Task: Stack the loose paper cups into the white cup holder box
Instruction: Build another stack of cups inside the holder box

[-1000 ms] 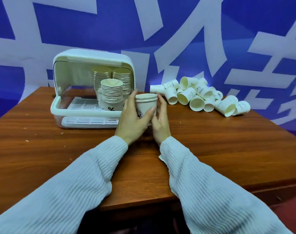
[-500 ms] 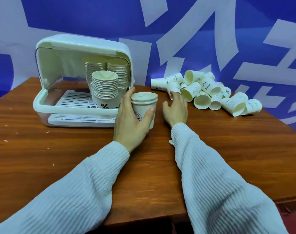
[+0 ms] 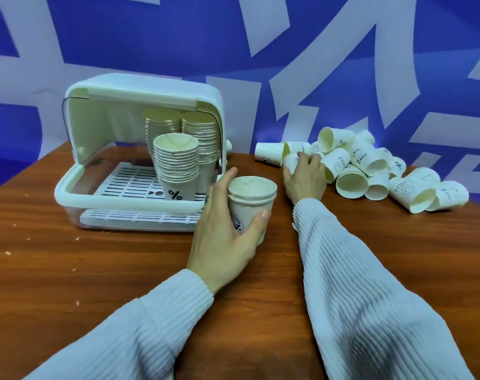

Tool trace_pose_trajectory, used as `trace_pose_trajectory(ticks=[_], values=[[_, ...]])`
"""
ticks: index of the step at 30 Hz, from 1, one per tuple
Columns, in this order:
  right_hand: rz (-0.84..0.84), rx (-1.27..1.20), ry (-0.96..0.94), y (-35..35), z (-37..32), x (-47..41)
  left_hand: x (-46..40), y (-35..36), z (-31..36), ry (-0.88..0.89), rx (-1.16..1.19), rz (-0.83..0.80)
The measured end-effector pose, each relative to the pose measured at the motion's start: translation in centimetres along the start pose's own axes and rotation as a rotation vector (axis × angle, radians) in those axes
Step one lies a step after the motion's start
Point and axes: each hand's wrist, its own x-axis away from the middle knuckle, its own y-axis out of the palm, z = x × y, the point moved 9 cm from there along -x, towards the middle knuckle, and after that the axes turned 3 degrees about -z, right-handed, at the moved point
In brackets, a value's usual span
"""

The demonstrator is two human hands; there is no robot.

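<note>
Right hand (image 3: 304,178) now reaches the loose cups (image 3: 370,171) by the table's (image 3: 68,270) far edge, fingers curling round one (I think); left hand (image 3: 225,237) grips the short stack (image 3: 251,204).

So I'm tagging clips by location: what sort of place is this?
Probably a staged recording or demo booth, not a kitchen: a blue wall banner with large white characters, a bare wooden table, and only a cup holder box and loose paper cups.

nested cups (image 3: 251,200): upright, beside box | loose cups (image 3: 370,171): heaped sideways | white box (image 3: 140,149): open, three stacks
</note>
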Motion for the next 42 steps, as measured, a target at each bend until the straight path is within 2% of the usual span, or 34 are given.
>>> trace_pose_trajectory(ticks=[5,10,16,22,25,27,31,34,38,42], values=[[-0.153,-0.017,0.135,-0.7,1.3,1.9,-0.1,-0.2,0.2,-0.009,0.009,-0.002],[-0.276,-0.087,0.188,-0.8,1.6,5.3,0.0,-0.3,0.4,0.014,0.005,-0.005],[-0.198,-0.578,0.323,-3.9,1.5,9.2,-0.2,-1.0,0.0,0.014,0.054,0.030],[-0.059,-0.864,0.203,-8.0,-1.8,11.8,-0.3,-3.2,0.3,0.007,0.121,0.122],[-0.083,-0.970,0.137,-9.6,-4.1,13.1,-0.7,-5.5,0.3,-0.008,0.170,0.191],[-0.100,-1.009,0.022,-10.9,-6.3,13.6,-1.0,-7.5,0.2,-0.017,0.170,0.240],[-0.116,-0.993,-0.155,-13.8,-12.0,13.0,-1.3,-12.0,0.2,-0.002,0.199,0.354],[-0.044,-0.955,-0.217,-15.6,-16.3,11.9,-1.4,-15.1,-0.6,-0.049,0.226,0.444],[-0.052,-0.709,-0.404,-15.7,-22.2,11.1,-0.9,-17.4,-1.7,-0.084,0.219,0.487],[-0.131,-0.369,-0.527,-13.4,-24.3,10.9,0.0,-18.6,-2.4,-0.084,0.186,0.495]])
